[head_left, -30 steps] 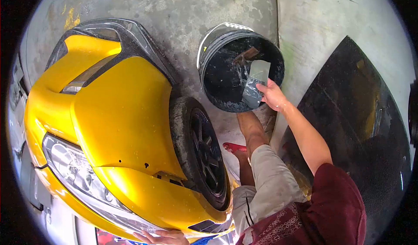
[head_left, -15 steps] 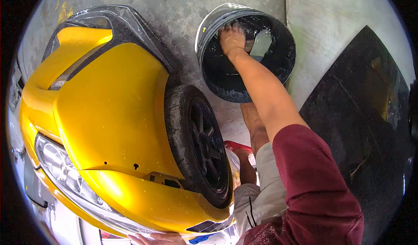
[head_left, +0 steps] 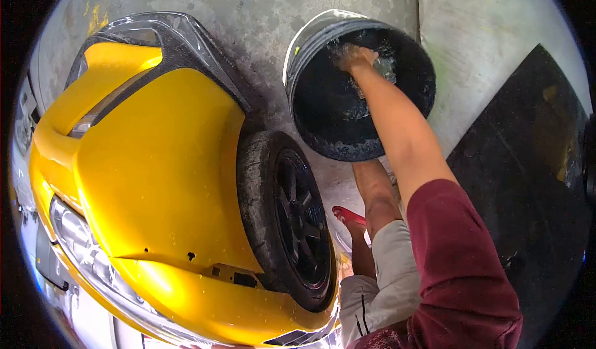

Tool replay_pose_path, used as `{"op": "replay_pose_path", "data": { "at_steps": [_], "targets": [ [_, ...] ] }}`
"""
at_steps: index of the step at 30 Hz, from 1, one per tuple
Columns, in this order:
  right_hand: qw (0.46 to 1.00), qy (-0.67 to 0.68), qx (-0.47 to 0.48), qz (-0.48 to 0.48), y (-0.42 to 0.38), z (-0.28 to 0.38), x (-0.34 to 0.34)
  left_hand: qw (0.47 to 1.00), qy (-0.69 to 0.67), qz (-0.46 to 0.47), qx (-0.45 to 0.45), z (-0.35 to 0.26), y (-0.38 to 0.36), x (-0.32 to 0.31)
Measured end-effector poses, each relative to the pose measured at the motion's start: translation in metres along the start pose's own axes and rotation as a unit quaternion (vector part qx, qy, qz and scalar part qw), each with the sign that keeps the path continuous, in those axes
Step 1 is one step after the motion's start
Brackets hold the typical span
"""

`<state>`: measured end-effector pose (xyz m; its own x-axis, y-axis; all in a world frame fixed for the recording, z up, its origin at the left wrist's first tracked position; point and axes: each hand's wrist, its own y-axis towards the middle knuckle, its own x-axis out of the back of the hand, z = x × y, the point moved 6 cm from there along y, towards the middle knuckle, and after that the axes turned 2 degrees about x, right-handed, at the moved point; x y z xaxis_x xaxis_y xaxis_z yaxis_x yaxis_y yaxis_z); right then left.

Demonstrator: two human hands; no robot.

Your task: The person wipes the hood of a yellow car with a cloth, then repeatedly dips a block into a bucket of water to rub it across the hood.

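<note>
My right hand [head_left: 359, 57] reaches down inside a black bucket [head_left: 323, 141], at the water [head_left: 383, 67], which is broken up and splashing about it. Its fingers are smeared by motion and partly under the water, so I cannot tell what they hold. Of my left hand only a thin sliver shows at the bottom edge, beside the front of a yellow car [head_left: 161, 169]; its fingers are cut off by the frame.
A black wheel with its tire [head_left: 257, 191] stands between the car body and my legs. On the right lies a large dark panel [head_left: 515, 163]. Concrete floor [head_left: 248, 14] surrounds the bucket, whose white handle [head_left: 295, 39] rests along its far left side.
My right hand has shifted within the bucket, and the water is now stirred up. My left hand has dropped almost out of view at the bottom. The whole view has shifted slightly.
</note>
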<state>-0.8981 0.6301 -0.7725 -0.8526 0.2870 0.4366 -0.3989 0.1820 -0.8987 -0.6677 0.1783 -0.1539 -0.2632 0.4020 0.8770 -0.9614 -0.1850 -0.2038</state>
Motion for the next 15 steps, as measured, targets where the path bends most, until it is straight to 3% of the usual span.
{"op": "replay_pose_path", "data": {
  "at_steps": [4,8,10,11,13,14,15],
  "targets": [
    [0.987,-0.108,0.031,0.114,0.021,0.011,-0.042,1.0,-0.005,-0.011,-0.005,-0.015,0.014,0.009],
    [0.994,-0.06,0.068,0.064,-0.026,0.014,-0.032,1.0,-0.012,-0.022,0.009,-0.03,0.029,0.011],
    [0.975,0.167,0.142,-0.034,-0.067,0.013,-0.015,1.0,-0.018,-0.019,0.009,-0.034,0.036,0.011],
    [0.929,0.3,0.204,-0.073,-0.089,0.008,-0.002,1.0,-0.02,-0.02,0.01,-0.034,0.038,0.01],
    [0.884,0.394,0.248,-0.038,-0.121,-0.007,0.013,1.0,-0.019,-0.022,0.01,-0.034,0.04,0.01],
    [0.866,0.441,0.232,-0.043,-0.14,-0.016,0.022,0.999,-0.023,-0.021,0.009,-0.035,0.042,0.01],
    [0.804,0.567,0.18,-0.009,-0.15,-0.026,0.019,0.999,-0.024,-0.021,0.01,-0.035,0.043,0.009]
  ]
}}
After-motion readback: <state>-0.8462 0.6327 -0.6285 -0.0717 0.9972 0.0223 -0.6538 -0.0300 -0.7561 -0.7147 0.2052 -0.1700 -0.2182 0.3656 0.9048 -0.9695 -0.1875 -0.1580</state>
